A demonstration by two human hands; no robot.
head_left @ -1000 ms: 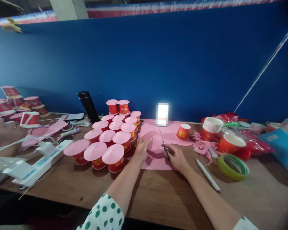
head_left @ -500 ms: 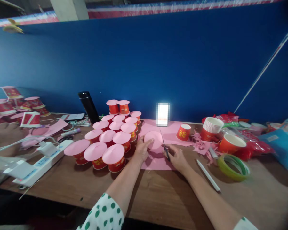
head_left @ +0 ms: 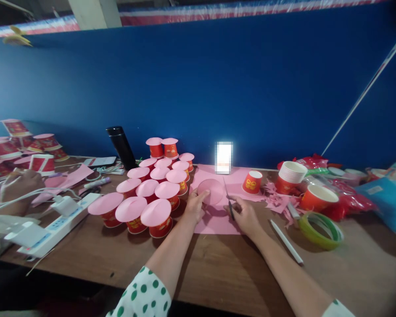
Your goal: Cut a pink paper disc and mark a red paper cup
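My left hand (head_left: 196,206) pinches a round pink paper disc (head_left: 211,191) by its lower edge, thumb on top. Dark-handled scissors (head_left: 230,208) are gripped in my right hand (head_left: 246,215), their blades pointing away from me along the disc's right edge. Whether the blades touch the paper I cannot tell. Beneath both hands lies a sheet of pink paper (head_left: 214,226) on the wooden table. An upside-down red paper cup (head_left: 252,182) stands on the sheet's right part. Left of my hands are several red cups topped with pink discs (head_left: 155,213).
A power strip (head_left: 62,222) with chargers and a co-worker's hand (head_left: 23,189) are at left. Behind the cups stands a black flask (head_left: 122,149). On the right are stacked cups (head_left: 288,177), paper scraps (head_left: 280,200), a tape roll (head_left: 320,231) and a white pen (head_left: 286,242).
The disc in my left hand has tilted and looks darker, while the scissors have shifted slightly. At far left, the co-worker's hand has moved to the right.
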